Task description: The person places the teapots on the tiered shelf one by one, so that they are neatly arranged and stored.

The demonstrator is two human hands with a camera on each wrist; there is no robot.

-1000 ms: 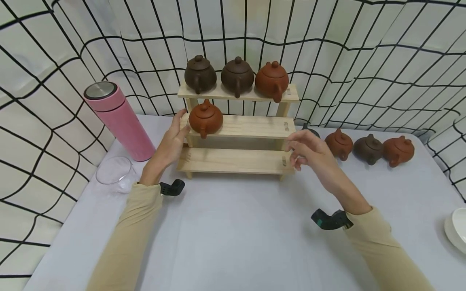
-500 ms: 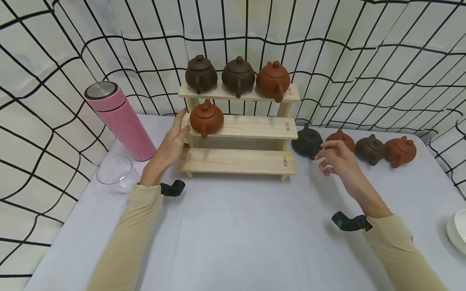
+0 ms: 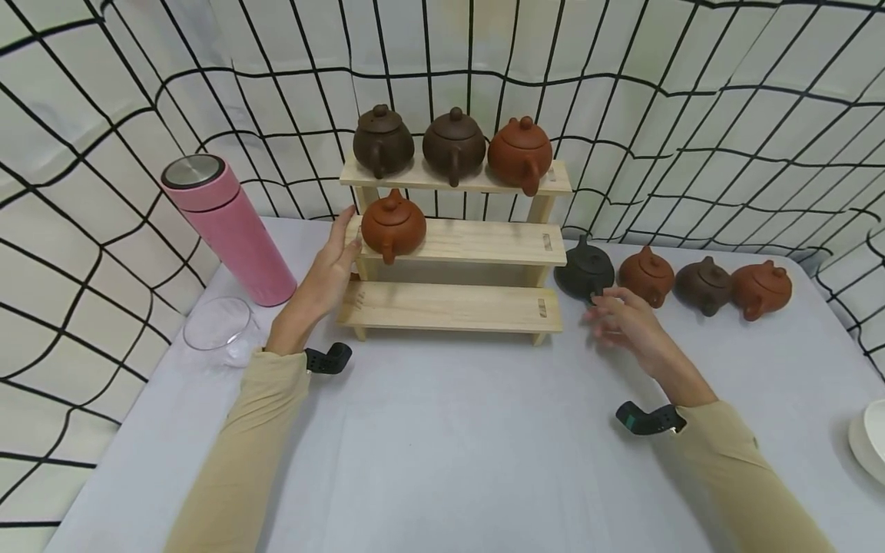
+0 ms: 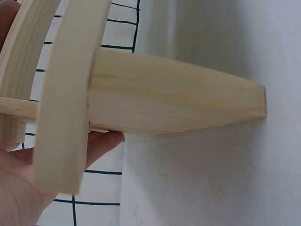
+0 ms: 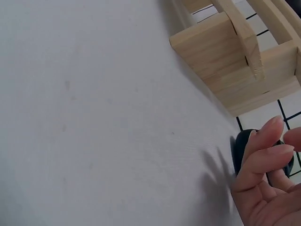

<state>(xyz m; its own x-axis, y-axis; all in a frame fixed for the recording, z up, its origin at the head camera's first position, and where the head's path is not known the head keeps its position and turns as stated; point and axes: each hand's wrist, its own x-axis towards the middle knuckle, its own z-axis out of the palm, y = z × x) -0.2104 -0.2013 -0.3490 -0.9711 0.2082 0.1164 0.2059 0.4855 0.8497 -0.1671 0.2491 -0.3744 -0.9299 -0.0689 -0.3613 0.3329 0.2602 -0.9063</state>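
Note:
My left hand rests against the left end of a three-tier wooden display rack, beside a reddish-brown teapot on the middle tier. In the left wrist view its fingers lie against the rack's side, partly hidden by the wood. On the right, my right hand is at a black teapot standing on the table, fingertips right by its handle. The right wrist view has those loosely bent fingers overlapping the black teapot, thumb apart from them.
Two dark teapots and a reddish one occupy the top tier. More teapots line the table right of the black one. A pink flask and a clear glass stand left, a white bowl far right. Black wire mesh encloses the back.
My right hand has moved right from the rack's end, uncovering the black teapot, then lowered toward its handle. The left hand stays on the rack.

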